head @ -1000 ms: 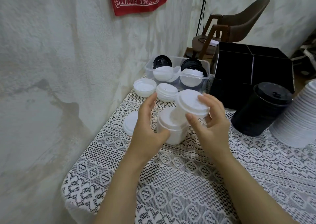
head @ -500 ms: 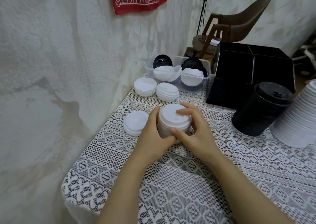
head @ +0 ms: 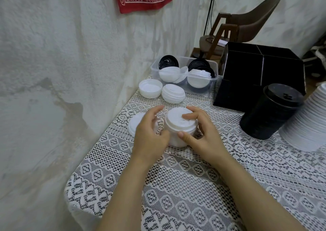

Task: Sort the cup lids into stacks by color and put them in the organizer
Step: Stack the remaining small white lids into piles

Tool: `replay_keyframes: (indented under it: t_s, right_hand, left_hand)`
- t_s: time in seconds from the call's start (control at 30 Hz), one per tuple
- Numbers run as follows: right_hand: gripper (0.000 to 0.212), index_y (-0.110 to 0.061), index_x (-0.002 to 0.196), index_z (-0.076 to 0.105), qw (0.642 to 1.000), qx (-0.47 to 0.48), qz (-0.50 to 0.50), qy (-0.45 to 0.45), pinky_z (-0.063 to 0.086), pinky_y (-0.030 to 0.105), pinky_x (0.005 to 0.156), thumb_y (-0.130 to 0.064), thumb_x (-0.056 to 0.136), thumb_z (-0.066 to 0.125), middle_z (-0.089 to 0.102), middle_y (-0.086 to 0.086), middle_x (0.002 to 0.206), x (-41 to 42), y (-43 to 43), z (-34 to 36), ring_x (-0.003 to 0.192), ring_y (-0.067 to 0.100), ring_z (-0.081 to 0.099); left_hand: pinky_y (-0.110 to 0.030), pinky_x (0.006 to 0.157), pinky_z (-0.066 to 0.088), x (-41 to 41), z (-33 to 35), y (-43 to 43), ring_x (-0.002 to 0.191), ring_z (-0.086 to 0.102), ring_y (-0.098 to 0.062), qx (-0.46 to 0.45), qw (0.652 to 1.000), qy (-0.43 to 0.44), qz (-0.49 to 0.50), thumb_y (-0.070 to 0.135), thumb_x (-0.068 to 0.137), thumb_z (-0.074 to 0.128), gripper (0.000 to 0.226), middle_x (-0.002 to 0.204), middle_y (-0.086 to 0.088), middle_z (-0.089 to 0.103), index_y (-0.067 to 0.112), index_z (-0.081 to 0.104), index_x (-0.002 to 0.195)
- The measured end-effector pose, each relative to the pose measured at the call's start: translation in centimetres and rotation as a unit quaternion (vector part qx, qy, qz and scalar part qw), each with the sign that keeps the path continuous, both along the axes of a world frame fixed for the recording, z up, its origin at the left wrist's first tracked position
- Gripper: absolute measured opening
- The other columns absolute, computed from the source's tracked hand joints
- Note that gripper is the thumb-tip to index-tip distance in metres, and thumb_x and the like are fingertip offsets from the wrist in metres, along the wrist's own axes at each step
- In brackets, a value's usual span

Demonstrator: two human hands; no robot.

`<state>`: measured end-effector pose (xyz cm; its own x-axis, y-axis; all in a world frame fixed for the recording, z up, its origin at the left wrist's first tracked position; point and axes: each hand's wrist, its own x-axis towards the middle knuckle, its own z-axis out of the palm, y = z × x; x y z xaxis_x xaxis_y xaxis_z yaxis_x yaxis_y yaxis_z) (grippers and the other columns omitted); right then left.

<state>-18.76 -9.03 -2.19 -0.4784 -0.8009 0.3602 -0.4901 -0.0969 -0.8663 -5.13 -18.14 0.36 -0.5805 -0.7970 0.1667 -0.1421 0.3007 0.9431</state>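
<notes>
A short stack of white lids (head: pixel 179 126) stands on the lace cloth at the table's centre. My right hand (head: pixel 202 133) grips it, thumb against the near side and fingers bent over the top lid. My left hand (head: pixel 150 132) hovers at the stack's left side with relaxed fingers lifted off it; only the thumb is close to it. A single white lid (head: pixel 135 124) lies flat to the left, half hidden by my left hand. The black organizer (head: pixel 261 79) stands at the back right.
Two small white lid stacks (head: pixel 150 88) (head: pixel 173 93) sit in front of a clear bin (head: pixel 214 64) holding mixed black and white lids. A black lid stack (head: pixel 271 114) and a tall white stack (head: pixel 307 124) stand at right. The wall is close on the left.
My right hand lowered a white lid onto the centre stack and pressed it down. My left hand then loosened its hold and drew slightly left.
</notes>
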Motion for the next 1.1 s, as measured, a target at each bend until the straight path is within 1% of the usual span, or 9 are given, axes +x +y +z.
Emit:
replay_keyframes:
  t_s: [0.07,0.13,0.2,0.27,0.53,0.73,0.87,1.0,1.1]
  right_hand:
    - [0.031,-0.036,0.104,0.055,1.0,0.005,0.006,0.0,0.033,0.002,0.091,-0.035,0.075,0.068,0.04,-0.023,0.136,0.0,0.1,0.1,0.124,-0.013,0.037]
    - [0.03,-0.036,0.104,0.055,1.0,0.008,0.006,-0.002,0.034,0.002,0.092,-0.033,0.076,0.067,0.039,-0.023,0.136,0.0,0.1,0.1,0.125,-0.011,0.037]
    - [0.031,-0.036,0.103,0.055,1.0,0.01,0.002,-0.002,0.034,0.007,0.097,-0.034,0.075,0.067,0.039,-0.024,0.137,0.0,0.1,0.0,0.127,-0.009,0.038]
    - [0.031,-0.036,0.104,0.055,1.0,0.009,0.0,-0.002,0.034,0.007,0.097,-0.034,0.075,0.067,0.039,-0.026,0.135,0.0,0.1,0.0,0.125,-0.011,0.038]
    - [0.031,-0.035,0.104,0.055,1.0,0.009,-0.001,0.001,0.033,0.001,0.091,-0.033,0.076,0.067,0.038,-0.029,0.133,0.0,0.1,0.0,0.121,-0.018,0.036]
    - [0.031,-0.036,0.104,0.055,1.0,0.011,-0.002,-0.006,0.035,0.004,0.093,-0.033,0.076,0.067,0.039,-0.025,0.137,0.1,0.2,0.0,0.125,-0.012,0.038]
    - [0.032,-0.036,0.106,0.056,1.0,0.006,0.005,-0.015,0.037,0.004,0.091,-0.033,0.076,0.068,0.04,-0.025,0.135,0.1,0.2,0.1,0.122,-0.017,0.037]
    - [0.037,-0.038,0.107,0.057,1.0,0.007,-0.001,-0.004,0.039,0.019,0.103,-0.038,0.073,0.072,0.041,-0.026,0.134,0.0,0.2,0.1,0.125,-0.014,0.037]
    - [0.042,-0.041,0.107,0.057,1.0,0.006,-0.004,-0.001,0.04,0.03,0.107,-0.051,0.069,0.071,0.041,-0.029,0.133,0.0,0.2,0.1,0.127,-0.009,0.038]
  left_hand:
    - [-0.025,0.105,0.036,0.2,0.0,-0.6,0.121,0.04,-0.005,-0.081,0.989,-0.042,0.12,0.002,0.081,0.061,0.052,0.129,0.009,0.047,0.024,0.051,0.127]
    - [-0.037,0.111,0.029,0.5,-0.6,-1.4,0.133,0.031,-0.019,-0.125,0.959,-0.159,0.198,0.02,0.082,0.067,0.06,0.142,-0.002,0.038,0.019,0.043,0.137]
    - [-0.042,0.112,0.022,0.7,-1.4,-2.0,0.136,0.024,-0.029,-0.125,0.933,-0.268,0.205,0.042,0.078,0.072,0.079,0.147,-0.01,0.031,0.018,0.034,0.143]
    - [-0.041,0.11,0.023,0.8,-1.7,-2.1,0.134,0.028,-0.031,-0.133,0.926,-0.296,0.195,0.05,0.076,0.072,0.085,0.145,-0.011,0.035,0.018,0.032,0.144]
    - [-0.038,0.097,0.037,0.8,-1.0,-2.1,0.124,0.041,-0.027,-0.072,0.965,-0.181,0.176,0.026,0.07,0.077,0.07,0.133,-0.003,0.05,0.018,0.047,0.133]
    - [-0.043,0.098,0.043,0.9,-0.9,-2.0,0.119,0.047,-0.025,-0.073,0.972,-0.161,0.153,0.025,0.066,0.077,0.074,0.132,0.0,0.05,0.02,0.045,0.133]
    - [-0.044,0.094,0.048,1.2,-0.3,-2.0,0.11,0.054,-0.022,0.001,0.985,-0.077,0.153,0.029,0.063,0.072,0.069,0.125,0.005,0.054,0.029,0.046,0.128]
    - [-0.046,0.087,0.053,1.3,0.2,-1.6,0.098,0.059,-0.014,0.029,0.988,-0.009,0.149,0.035,0.056,0.064,0.066,0.112,0.019,0.055,0.036,0.048,0.119]
    - [-0.046,0.089,0.052,1.3,0.1,-1.7,0.103,0.059,-0.016,0.013,0.989,-0.018,0.147,0.037,0.055,0.064,0.069,0.118,0.017,0.054,0.036,0.047,0.122]
